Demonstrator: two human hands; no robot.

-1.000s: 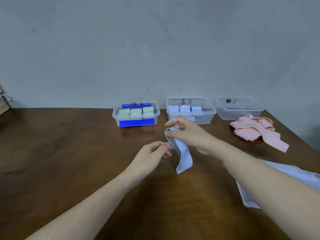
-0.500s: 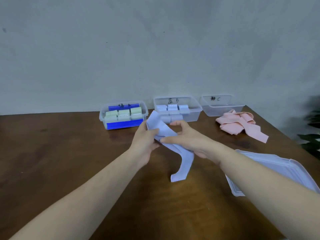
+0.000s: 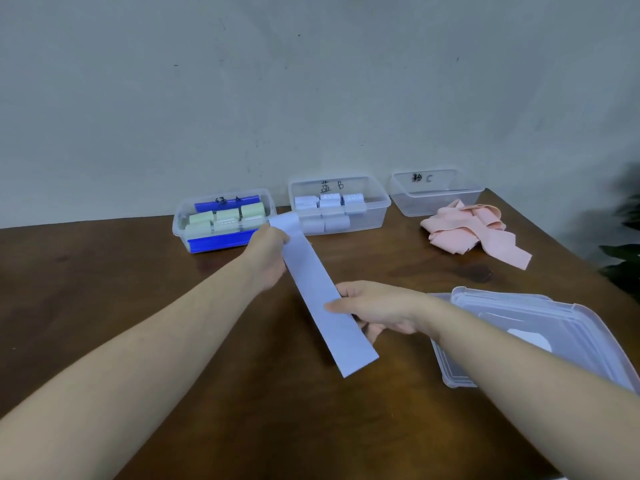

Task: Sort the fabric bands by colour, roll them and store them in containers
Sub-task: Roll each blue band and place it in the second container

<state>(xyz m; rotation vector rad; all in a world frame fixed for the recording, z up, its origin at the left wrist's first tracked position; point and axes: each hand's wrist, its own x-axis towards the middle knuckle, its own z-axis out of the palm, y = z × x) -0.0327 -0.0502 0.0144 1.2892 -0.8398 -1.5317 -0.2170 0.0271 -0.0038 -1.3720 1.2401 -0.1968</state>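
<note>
A light blue fabric band [image 3: 313, 275] is stretched flat and slanted over the brown table [image 3: 104, 289]. My left hand [image 3: 272, 258] pinches its far end. My right hand [image 3: 375, 311] grips it lower down, and its near end hangs free. At the back stand three clear containers: the left container [image 3: 180, 220] holds green rolls, the middle container [image 3: 379, 206] holds light blue rolls, and the right container [image 3: 405, 199] has no band in it. A heap of loose pink bands [image 3: 474, 230] lies in front of the right container.
Clear plastic lids [image 3: 540, 327] lie stacked on the table at the right, under my right forearm. A dark plant [image 3: 623, 251] shows past the table's right edge. A grey wall rises behind the containers.
The crumpled, dangling blue band has been pulled out straight between both hands. My left hand went up and left with one end; my right hand slid down the band toward me.
</note>
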